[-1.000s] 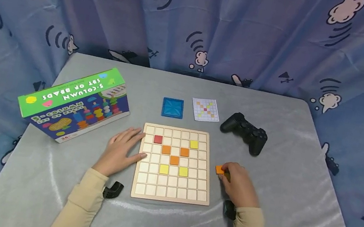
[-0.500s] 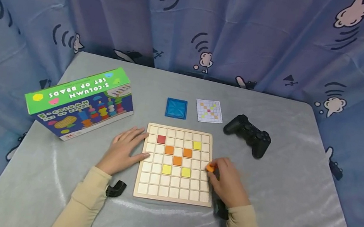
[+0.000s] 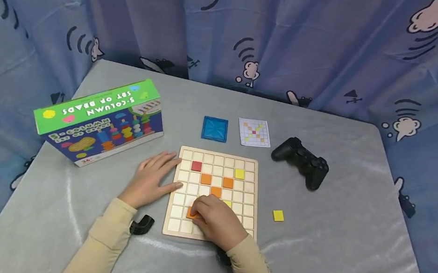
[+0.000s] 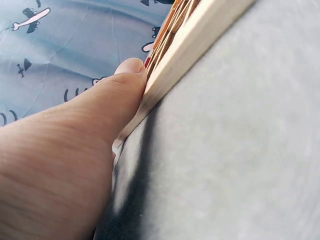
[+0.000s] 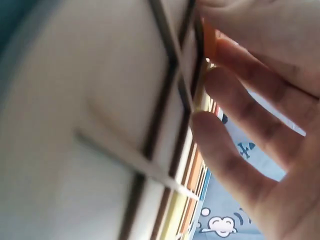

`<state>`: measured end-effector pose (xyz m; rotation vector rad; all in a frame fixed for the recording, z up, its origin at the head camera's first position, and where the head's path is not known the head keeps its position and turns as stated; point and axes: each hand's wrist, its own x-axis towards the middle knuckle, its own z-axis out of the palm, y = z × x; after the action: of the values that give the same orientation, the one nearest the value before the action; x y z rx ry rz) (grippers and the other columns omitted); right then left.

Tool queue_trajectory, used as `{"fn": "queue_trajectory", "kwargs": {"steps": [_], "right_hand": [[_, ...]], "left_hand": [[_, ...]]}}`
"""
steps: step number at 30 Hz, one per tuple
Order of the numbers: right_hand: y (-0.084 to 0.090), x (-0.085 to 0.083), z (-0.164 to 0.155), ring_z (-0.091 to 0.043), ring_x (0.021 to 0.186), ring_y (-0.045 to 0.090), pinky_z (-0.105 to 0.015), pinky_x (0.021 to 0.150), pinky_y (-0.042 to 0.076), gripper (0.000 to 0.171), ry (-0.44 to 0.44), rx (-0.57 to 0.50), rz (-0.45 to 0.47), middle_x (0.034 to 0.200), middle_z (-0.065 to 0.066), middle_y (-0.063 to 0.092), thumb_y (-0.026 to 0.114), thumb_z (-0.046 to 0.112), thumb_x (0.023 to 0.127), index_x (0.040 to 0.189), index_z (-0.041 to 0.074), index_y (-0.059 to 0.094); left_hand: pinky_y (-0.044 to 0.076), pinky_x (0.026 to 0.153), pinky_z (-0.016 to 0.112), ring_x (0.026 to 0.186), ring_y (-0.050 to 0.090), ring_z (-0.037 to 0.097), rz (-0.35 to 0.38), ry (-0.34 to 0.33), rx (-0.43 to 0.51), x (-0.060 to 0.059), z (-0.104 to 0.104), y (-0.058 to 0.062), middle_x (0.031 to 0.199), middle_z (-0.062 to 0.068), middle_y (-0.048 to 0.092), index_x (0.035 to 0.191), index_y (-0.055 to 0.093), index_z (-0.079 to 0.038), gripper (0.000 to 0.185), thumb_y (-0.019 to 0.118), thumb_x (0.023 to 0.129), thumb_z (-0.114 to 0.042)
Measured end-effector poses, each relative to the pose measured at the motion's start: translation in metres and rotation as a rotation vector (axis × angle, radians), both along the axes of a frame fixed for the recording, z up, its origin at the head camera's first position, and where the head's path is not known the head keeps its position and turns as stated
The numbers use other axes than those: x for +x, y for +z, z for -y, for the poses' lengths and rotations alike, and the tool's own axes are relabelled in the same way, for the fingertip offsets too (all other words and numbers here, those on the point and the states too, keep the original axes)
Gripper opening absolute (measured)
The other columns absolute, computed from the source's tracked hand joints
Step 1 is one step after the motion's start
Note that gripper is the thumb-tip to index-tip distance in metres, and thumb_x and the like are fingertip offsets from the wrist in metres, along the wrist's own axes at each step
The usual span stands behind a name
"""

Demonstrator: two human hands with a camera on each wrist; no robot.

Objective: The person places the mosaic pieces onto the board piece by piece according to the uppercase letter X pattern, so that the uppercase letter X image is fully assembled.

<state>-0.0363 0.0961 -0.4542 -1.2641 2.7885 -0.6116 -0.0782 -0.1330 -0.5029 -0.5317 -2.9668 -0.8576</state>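
A wooden grid board (image 3: 170,229) lies flat on the table, with a red tile (image 3: 196,166) and several orange and yellow tiles in its squares. My left hand (image 3: 150,181) rests at the board's left edge, fingers straight and thumb touching the rim. Over the lower left part of the board, my right hand (image 3: 220,223) pinches an orange tile (image 3: 191,213) between thumb and fingers. That tile is partly hidden by the fingers; in the right wrist view only a strip of orange (image 5: 209,41) shows. The right hand also covers some of the lower squares.
A loose yellow tile (image 3: 278,215) lies right of the board. Behind the board are a blue tray (image 3: 215,129), a printed pattern card (image 3: 254,133) and a black game controller (image 3: 301,162). A green and blue toy box (image 3: 102,123) stands at the left.
My right hand has carried the orange tile leftward from the table onto the board's lower left. A yellow tile now shows where that hand was. The left hand stays at the board's edge.
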Motion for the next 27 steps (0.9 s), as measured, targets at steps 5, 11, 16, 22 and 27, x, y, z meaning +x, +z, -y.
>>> {"fn": "queue_trajectory", "kwargs": {"steps": [5,11,16,22,27], "right_hand": [[-0.001,0.002,0.004,-0.007,0.082,0.053,-0.022,0.076,0.044,0.009,0.003,0.021,-0.031,0.091,0.008,0.058,0.067,0.020,0.079,0.087,0.018,0.062],[-0.001,0.005,0.007,-0.008,0.086,0.054,-0.024,0.076,0.045,0.010,-0.026,0.037,-0.020,0.095,0.008,0.059,0.065,0.021,0.081,0.090,0.018,0.064],[0.010,0.002,-0.016,-0.009,0.091,0.054,-0.026,0.079,0.046,0.014,-0.115,-0.038,-0.033,0.100,0.005,0.057,0.064,0.022,0.082,0.094,0.016,0.063],[0.025,0.008,-0.096,-0.020,0.085,0.056,-0.035,0.069,0.047,0.026,-0.458,-0.027,-0.122,0.098,-0.005,0.056,0.068,0.018,0.078,0.100,0.009,0.060],[0.013,0.020,-0.141,-0.029,0.083,0.056,-0.042,0.067,0.046,0.039,-0.701,0.064,-0.001,0.099,-0.016,0.054,0.070,0.022,0.076,0.105,0.000,0.056]], "left_hand": [[0.015,0.103,0.050,0.134,0.019,0.023,-0.018,-0.003,-0.001,-0.001,-0.001,0.001,0.143,0.001,0.030,0.137,0.035,-0.023,0.067,0.052,0.081,-0.056],[0.015,0.103,0.049,0.134,0.018,0.022,-0.005,0.001,-0.002,0.000,-0.001,0.000,0.143,0.000,0.029,0.137,0.035,-0.023,0.067,0.051,0.081,-0.057],[0.014,0.104,0.048,0.134,0.018,0.021,0.000,0.007,-0.013,0.000,-0.001,-0.001,0.144,-0.001,0.028,0.137,0.035,-0.024,0.068,0.050,0.080,-0.058],[0.013,0.104,0.047,0.135,0.016,0.019,0.010,0.010,-0.017,0.000,-0.004,-0.003,0.144,-0.003,0.027,0.137,0.033,-0.025,0.068,0.048,0.080,-0.060],[0.014,0.104,0.048,0.135,0.016,0.019,0.006,0.013,-0.017,0.001,-0.003,-0.003,0.144,-0.002,0.027,0.137,0.034,-0.025,0.068,0.049,0.080,-0.060]]}}
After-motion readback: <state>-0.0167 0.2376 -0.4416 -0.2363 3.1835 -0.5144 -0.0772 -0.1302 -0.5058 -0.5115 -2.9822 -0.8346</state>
